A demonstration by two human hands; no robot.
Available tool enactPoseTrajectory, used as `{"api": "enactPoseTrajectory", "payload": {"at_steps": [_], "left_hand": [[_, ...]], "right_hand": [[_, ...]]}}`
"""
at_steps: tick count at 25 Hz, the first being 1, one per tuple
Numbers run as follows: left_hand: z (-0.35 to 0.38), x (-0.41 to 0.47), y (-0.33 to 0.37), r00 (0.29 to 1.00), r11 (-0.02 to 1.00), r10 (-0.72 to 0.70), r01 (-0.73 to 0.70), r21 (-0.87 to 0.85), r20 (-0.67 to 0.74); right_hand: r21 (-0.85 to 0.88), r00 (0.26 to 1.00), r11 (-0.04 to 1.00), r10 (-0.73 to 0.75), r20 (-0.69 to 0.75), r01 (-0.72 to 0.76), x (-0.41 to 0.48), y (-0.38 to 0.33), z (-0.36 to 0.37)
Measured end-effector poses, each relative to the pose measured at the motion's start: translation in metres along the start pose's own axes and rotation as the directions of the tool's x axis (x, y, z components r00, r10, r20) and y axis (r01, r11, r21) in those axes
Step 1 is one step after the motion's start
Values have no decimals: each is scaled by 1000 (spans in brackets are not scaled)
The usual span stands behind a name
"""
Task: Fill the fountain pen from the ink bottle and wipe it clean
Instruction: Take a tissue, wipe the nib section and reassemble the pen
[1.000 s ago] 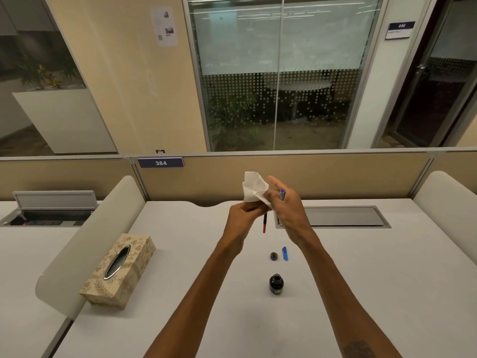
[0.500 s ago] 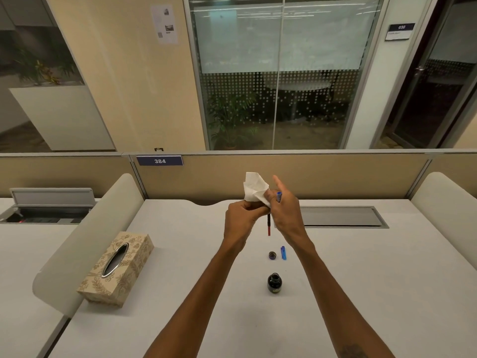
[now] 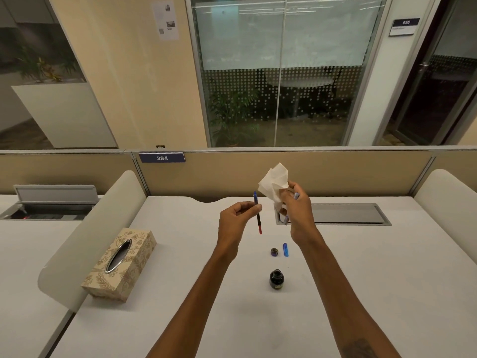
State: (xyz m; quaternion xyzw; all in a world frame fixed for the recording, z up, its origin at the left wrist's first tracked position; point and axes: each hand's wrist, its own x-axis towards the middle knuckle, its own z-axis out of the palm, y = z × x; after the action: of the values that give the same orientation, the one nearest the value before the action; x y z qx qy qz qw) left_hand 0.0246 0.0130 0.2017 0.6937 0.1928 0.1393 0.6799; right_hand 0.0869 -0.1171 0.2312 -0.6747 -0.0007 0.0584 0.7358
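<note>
Above and beyond the open ink bottle (image 3: 276, 279), the left hand (image 3: 236, 219) pinches the light, stiff, probably slippery pen section (image 3: 257, 214) mid-shaft, clear of its fragile tip, while the right hand (image 3: 296, 208) clasps a soft crumpled tissue (image 3: 274, 182) and the pen barrel (image 3: 291, 208).

desk (image 3: 361, 280) right: open | centre: ink bottle (image 3: 276, 279) | left: tissue box (image 3: 120, 264)

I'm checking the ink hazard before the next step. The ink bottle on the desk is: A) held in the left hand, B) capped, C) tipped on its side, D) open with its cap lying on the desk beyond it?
D: the ink bottle stands upright with an open mouth, and its cap lies apart on the desk, beyond it.
</note>
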Motion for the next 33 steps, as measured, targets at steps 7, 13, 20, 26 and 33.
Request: {"api": "enactPoseTrajectory", "payload": {"at_steps": [7, 13, 20, 26, 33], "left_hand": [[1, -2, 10, 996, 986, 0, 15, -164, 89], [-2, 2, 3, 999, 992, 1, 5, -124, 48], [-7, 5, 3, 998, 987, 45, -50, -150, -36], [-1, 9, -4, 997, 994, 71, -70, -84, 4], [3, 8, -4, 993, 995, 93, -89, -53, 73]], "right_hand": [[129, 977, 972, 186, 102, -198, 2, 23, -7], [-12, 954, 998, 65, 292, -65, -1, 29, -9], [94, 917, 961, 214, 337, -259, 4, 28, -20], [-279, 963, 944, 226, 149, -178, 3, 17, -18], [-238, 888, 937, 326, 323, -257, 13, 15, -29]]}}
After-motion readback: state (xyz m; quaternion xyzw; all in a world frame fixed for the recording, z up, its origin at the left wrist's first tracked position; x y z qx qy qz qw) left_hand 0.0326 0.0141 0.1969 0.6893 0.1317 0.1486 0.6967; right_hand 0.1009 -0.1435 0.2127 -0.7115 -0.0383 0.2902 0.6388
